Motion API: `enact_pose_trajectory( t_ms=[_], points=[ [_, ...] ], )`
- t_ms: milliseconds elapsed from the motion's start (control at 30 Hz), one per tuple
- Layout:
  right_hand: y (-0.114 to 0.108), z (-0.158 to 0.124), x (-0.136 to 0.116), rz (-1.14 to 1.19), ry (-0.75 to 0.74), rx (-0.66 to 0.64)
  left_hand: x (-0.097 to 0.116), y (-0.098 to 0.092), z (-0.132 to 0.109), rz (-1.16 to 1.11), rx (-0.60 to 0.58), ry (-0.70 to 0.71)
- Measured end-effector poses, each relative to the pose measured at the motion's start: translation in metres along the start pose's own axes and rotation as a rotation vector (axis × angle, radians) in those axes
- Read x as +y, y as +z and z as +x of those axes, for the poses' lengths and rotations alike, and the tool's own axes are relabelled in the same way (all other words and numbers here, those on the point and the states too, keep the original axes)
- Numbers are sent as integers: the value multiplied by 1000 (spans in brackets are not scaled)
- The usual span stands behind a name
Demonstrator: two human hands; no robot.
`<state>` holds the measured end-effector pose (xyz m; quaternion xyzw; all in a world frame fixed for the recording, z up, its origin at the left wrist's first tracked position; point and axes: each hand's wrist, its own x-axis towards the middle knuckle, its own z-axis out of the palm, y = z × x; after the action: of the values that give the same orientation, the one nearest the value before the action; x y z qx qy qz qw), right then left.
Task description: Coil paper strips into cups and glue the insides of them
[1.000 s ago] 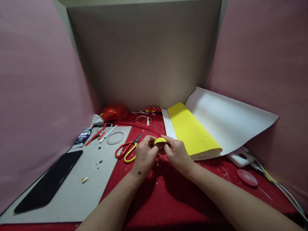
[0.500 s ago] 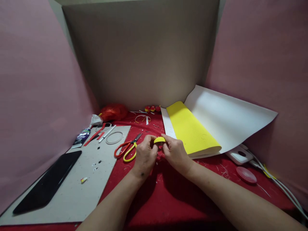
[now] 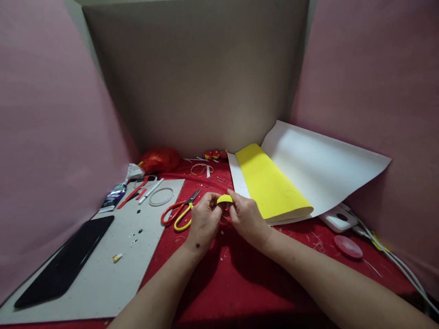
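Between my two hands is a short curved strip of yellow corrugated paper (image 3: 225, 199), bowed upward in an arch. My left hand (image 3: 206, 218) pinches its left end, and my right hand (image 3: 247, 216) grips the right end between thumb and fingers. Something red shows in part below the strip, too hidden to name. Scissors (image 3: 181, 210) with one red and one yellow handle lie just left of my left hand, blades pointing away. Past my right hand rests a folded sheet of yellow corrugated paper (image 3: 270, 183) on a large white sheet (image 3: 322, 164).
A grey board (image 3: 103, 283) at left bears a black tablet-like slab (image 3: 65, 262), a glue tube (image 3: 115, 196), red strips and a paper coil (image 3: 161, 196). Small red-and-yellow figures (image 3: 215, 154) and a red bag (image 3: 159, 160) stand at the back. A white device (image 3: 339, 220) with cables lies right.
The whole view has shifted slightly, so everything appears a little further left. Both hands keep their hold on the yellow strip, which looks a little more arched.
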<state>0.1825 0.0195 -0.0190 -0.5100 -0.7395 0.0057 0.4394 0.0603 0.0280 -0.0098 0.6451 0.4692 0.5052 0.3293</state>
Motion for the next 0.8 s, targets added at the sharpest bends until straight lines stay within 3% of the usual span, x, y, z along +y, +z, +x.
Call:
enact_pose_trajectory(
  t_ms=[133, 333, 467, 800],
  points=[
    [1, -1, 0, -10, 19, 7, -1, -1, 1, 6, 1, 1],
    [3, -1, 0, -110, -67, -74, 0, -3, 1, 67, -3, 18],
    [2, 0, 1, -43, -34, -21, -1, -2, 1, 83, -34, 34],
    [3, -1, 3, -37, -80, -38, -3, -2, 0, 203, -46, 86]
  ],
)
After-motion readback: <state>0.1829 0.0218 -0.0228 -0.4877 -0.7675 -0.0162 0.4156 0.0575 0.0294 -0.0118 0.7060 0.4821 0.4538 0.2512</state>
